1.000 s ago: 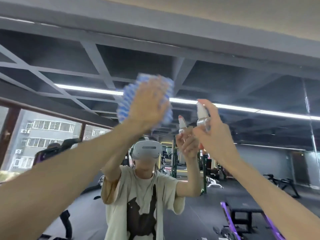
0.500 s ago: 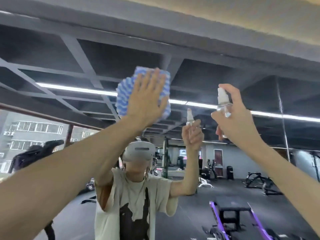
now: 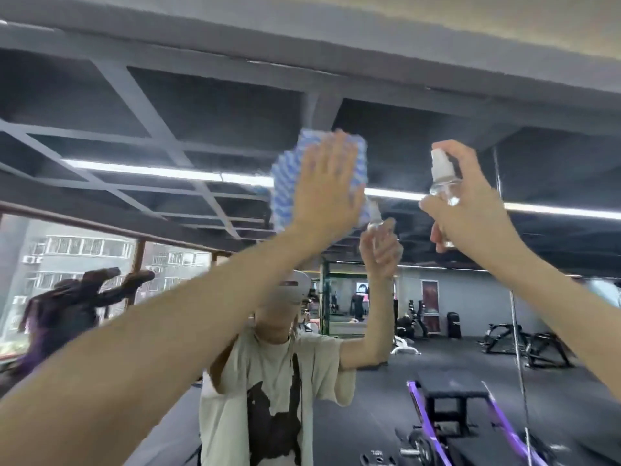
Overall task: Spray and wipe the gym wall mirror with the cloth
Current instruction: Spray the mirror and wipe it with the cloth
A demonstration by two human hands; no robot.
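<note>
Left hand (image 3: 324, 196) flat, pressing cloth (image 3: 284, 186) seemingly on mirror (image 3: 470, 348); right hand (image 3: 470, 213) grips spray bottle (image 3: 442, 183).

Mirror (image 3: 208, 105): glass, smooth, glossy, reflective; cloth (image 3: 284, 186), 12 o'clock: soft fabric, matt, weave blurred; spray bottle (image 3: 444, 191), 2 o'clock: clear glossy plastic body, white matt plastic nozzle.

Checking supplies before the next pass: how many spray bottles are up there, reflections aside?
1. The spray bottle is gripped in the right hand, raised right of the cloth that the left hand presses flat. The smaller one lower between them is only its reflection.
</note>
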